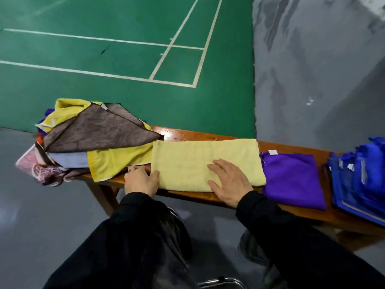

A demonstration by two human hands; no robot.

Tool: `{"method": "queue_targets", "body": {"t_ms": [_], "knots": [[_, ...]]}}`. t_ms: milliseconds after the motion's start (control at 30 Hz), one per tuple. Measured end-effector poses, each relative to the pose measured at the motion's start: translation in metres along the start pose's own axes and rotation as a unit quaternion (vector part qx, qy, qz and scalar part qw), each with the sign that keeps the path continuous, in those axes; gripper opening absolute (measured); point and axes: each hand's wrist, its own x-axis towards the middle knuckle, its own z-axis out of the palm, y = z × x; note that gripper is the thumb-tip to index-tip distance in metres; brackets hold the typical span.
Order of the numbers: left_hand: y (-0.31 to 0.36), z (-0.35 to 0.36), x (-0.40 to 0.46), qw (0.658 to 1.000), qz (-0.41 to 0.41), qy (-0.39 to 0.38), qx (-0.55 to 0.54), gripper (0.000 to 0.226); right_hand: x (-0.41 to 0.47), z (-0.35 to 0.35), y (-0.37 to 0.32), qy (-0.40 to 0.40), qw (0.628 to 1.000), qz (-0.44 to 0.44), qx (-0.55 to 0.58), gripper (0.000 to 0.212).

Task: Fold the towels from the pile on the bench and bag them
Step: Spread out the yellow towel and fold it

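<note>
Head view: pale yellow towel [206, 163] flat on worktop [210, 136], mid-fold. My right hand [230, 183] open, grip flat, pressing it. Left hand [141, 180] pinching its left edge. Pile [91, 134] beyond left hand. Next, I judge: fold left edge rightward.

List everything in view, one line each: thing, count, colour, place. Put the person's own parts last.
pale yellow towel: one, pale yellow, flat on bench centre
unfolded pile: one heap, brown, yellow, purple, patterned, bench's left end
purple towel: one, purple, folded, right of pale yellow towel
blue stack: one, blue, bench's right end
bench: one, brown wood
court floor: green, white lines, behind bench
left hand: at towel's left edge
right hand: flat on towel
</note>
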Motion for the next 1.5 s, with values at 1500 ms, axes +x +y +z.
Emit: {"method": "queue_targets", "body": {"t_ms": [1500], "knots": [[0.152,0.075,-0.096,0.913,0.381,-0.055,-0.133,0.046,-0.105,-0.040,0.056,0.244,0.898,0.239,0.276,0.046]]}}
